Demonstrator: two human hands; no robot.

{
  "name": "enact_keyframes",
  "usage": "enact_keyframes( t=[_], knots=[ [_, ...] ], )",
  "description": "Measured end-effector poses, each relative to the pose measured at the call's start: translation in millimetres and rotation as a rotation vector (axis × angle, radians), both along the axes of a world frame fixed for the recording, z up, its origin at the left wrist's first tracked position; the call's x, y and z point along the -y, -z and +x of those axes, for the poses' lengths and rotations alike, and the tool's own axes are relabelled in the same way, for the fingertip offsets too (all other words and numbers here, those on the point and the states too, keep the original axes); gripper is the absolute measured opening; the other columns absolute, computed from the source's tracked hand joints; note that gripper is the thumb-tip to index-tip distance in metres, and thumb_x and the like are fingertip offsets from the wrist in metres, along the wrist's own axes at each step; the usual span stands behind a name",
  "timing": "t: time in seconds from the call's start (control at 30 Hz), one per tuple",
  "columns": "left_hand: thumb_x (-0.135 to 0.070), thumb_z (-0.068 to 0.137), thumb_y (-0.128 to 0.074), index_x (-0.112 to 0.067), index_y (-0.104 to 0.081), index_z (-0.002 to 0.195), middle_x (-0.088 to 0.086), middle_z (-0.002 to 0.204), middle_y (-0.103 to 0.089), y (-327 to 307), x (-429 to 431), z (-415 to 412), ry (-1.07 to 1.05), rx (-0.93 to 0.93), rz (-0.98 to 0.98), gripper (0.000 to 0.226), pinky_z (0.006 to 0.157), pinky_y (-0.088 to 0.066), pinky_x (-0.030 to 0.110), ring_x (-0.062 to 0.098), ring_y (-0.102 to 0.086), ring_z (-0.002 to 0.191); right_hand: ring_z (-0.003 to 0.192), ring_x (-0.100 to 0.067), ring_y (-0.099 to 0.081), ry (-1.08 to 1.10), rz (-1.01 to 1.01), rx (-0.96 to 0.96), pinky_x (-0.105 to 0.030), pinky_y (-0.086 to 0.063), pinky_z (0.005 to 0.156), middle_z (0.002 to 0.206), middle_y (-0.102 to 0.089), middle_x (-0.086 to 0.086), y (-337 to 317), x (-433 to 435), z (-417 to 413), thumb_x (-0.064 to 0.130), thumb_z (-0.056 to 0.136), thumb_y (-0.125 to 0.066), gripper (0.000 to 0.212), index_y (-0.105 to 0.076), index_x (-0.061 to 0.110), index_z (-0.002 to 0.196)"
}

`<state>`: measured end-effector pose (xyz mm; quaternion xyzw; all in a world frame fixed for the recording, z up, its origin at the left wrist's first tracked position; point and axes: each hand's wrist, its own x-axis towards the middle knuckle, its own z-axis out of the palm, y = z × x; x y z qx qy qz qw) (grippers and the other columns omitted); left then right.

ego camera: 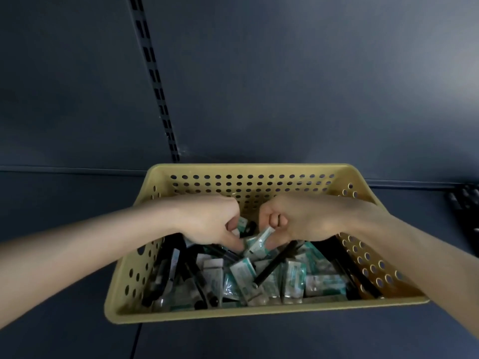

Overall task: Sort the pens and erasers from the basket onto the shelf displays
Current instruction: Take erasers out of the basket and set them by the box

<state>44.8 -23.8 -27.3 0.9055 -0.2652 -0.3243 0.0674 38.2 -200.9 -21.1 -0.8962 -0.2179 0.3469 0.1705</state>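
Observation:
A tan perforated basket (pixel 248 310) stands on the dark shelf, filled with several wrapped white-and-green erasers (pixel 294 278) and several black pens (pixel 269 269). Both my hands reach into its far half, side by side. My left hand (pixel 210 220) has its fingers curled round a wrapped eraser (pixel 241 224). My right hand (pixel 300 220) pinches another wrapped eraser (pixel 260 240) between thumb and curled fingers, just above the pile. The far part of the basket's contents is hidden under my hands.
The dark blue shelf surface (pixel 64 198) spreads left and right of the basket, with a back panel and a slotted upright rail (pixel 155 81) behind. Several dark items (pixel 466 200) lie at the right edge.

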Motion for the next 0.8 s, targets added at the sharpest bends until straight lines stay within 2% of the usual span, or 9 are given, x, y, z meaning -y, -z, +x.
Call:
enact_keyframes(
  t=[0.17, 0.27, 0.37, 0.47, 0.53, 0.6, 0.63, 0.7, 0.8],
  knots=[
    [-0.050, 0.083, -0.064, -0.012, -0.060, 0.093, -0.003, 0.081, -0.052, 0.9, 2.8, -1.0, -0.039, 0.029, -0.026, 0.040, 0.052, -0.029, 0.025, 0.011, -0.040, 0.062, 0.083, -0.003, -0.055, -0.022, -0.043, -0.017, -0.019, -0.041, 0.069, 0.094, -0.058, 0.017, -0.3, 5.2, 0.4, 0.024, 0.089, -0.062, 0.021, -0.056, 0.026, 0.109],
    [-0.049, 0.080, -0.067, -0.017, -0.057, 0.085, -0.006, 0.075, -0.050, 2.9, 4.3, -2.6, -0.054, 0.045, -0.038, 0.034, 0.050, -0.028, 0.024, 0.009, -0.040, 0.061, 0.088, -0.007, -0.055, -0.072, -0.088, -0.009, -0.022, -0.044, 0.070, 0.104, -0.059, 0.014, 0.8, 1.8, -1.6, 0.033, 0.090, -0.060, 0.029, -0.052, 0.029, 0.117],
    [-0.044, 0.080, -0.069, -0.006, -0.065, 0.090, -0.001, 0.075, -0.052, 5.6, 4.5, -2.1, -0.060, 0.036, -0.059, 0.039, 0.052, -0.030, 0.026, 0.013, -0.043, 0.063, 0.088, -0.010, -0.059, -0.103, -0.102, -0.015, -0.029, -0.046, 0.075, 0.101, -0.064, 0.008, 0.9, -2.2, -2.9, 0.040, 0.089, -0.059, 0.027, -0.056, 0.027, 0.113],
    [-0.039, 0.081, -0.070, -0.007, -0.065, 0.092, -0.003, 0.078, -0.056, 4.7, 4.3, -2.0, -0.075, 0.044, -0.089, 0.034, 0.058, -0.036, 0.027, 0.014, -0.048, 0.069, 0.088, -0.010, -0.060, -0.078, -0.056, -0.004, -0.029, -0.047, 0.078, 0.097, -0.064, 0.010, -2.7, -0.3, -2.1, 0.039, 0.089, -0.059, 0.022, -0.059, 0.027, 0.108],
    [-0.037, 0.082, -0.070, -0.006, -0.065, 0.093, 0.007, 0.086, -0.063, 2.2, -0.1, 0.2, -0.118, 0.062, -0.142, 0.033, 0.064, -0.043, 0.031, 0.017, -0.052, 0.073, 0.085, -0.010, -0.060, -0.029, 0.023, 0.009, -0.030, -0.048, 0.076, 0.093, -0.064, 0.009, -7.7, 3.9, -1.7, 0.036, 0.090, -0.059, 0.019, -0.060, 0.025, 0.105],
    [-0.035, 0.084, -0.068, -0.006, -0.067, 0.096, 0.014, 0.093, -0.067, -3.6, -8.8, 2.6, -0.187, 0.080, -0.257, 0.031, 0.071, -0.049, 0.038, 0.023, -0.058, 0.075, 0.078, -0.008, -0.058, 0.018, 0.112, 0.053, -0.028, -0.047, 0.071, 0.087, -0.063, 0.009, -14.4, 8.6, -2.8, 0.035, 0.090, -0.059, 0.017, -0.061, 0.023, 0.103],
    [-0.034, 0.084, -0.068, -0.009, -0.067, 0.098, 0.011, 0.093, -0.069, -8.8, -13.9, 2.1, -0.222, 0.072, -0.327, 0.028, 0.077, -0.051, 0.040, 0.022, -0.062, 0.078, 0.075, -0.007, -0.058, 0.038, 0.158, 0.061, -0.028, -0.047, 0.070, 0.085, -0.063, 0.008, -18.8, 11.3, -4.9, 0.034, 0.089, -0.059, 0.017, -0.062, 0.022, 0.101],
    [-0.029, 0.085, -0.066, -0.016, -0.066, 0.106, -0.001, 0.095, -0.070, -20.3, -23.5, -3.9, -0.260, -0.026, -0.439, 0.025, 0.082, -0.053, 0.030, 0.012, -0.065, 0.085, 0.075, -0.013, -0.061, 0.055, 0.225, -0.012, -0.029, -0.049, 0.070, 0.086, -0.066, 0.002, -28.0, 17.4, -11.5, 0.032, 0.089, -0.059, 0.015, -0.062, 0.020, 0.098],
    [-0.024, 0.086, -0.064, -0.018, -0.066, 0.110, -0.002, 0.096, -0.070, -27.3, -31.0, -19.2, -0.203, -0.226, -0.445, 0.024, 0.082, -0.053, 0.026, 0.009, -0.065, 0.086, 0.070, -0.007, -0.060, -0.015, 0.113, -0.115, -0.021, -0.046, 0.066, 0.082, -0.066, 0.006, -34.5, 23.1, -24.3, 0.040, 0.088, -0.058, 0.015, -0.062, 0.028, 0.097]
  ],
)
